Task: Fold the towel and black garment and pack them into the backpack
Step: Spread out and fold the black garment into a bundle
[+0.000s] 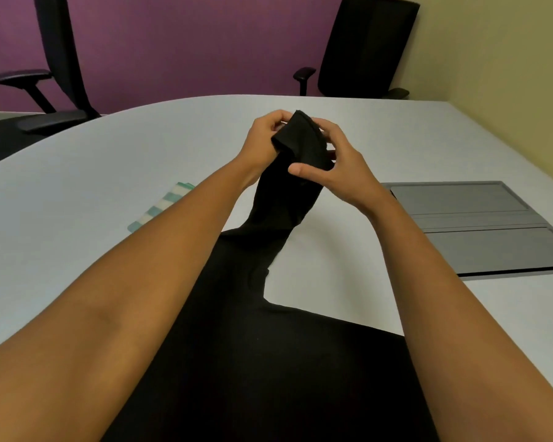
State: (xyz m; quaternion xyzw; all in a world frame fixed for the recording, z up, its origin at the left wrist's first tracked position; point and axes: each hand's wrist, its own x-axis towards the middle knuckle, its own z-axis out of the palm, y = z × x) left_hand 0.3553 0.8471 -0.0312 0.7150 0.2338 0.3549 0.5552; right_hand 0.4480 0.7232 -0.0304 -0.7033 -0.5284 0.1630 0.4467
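Observation:
The black garment (268, 346) lies spread over the near part of the white table (109, 186), and one narrow end of it rises toward the middle. My left hand (262, 135) and my right hand (336, 167) both grip that raised end, held above the table with the fabric bunched between the fingers. A folded towel with teal and white stripes (160, 208) lies flat on the table to the left, partly hidden behind my left forearm. No backpack is in view.
A grey panel set into the table (479, 224) lies to the right. Two black office chairs stand beyond the far edge, one at the left (55, 59) and one at the right (364, 49). A yellow wall runs along the table's right side.

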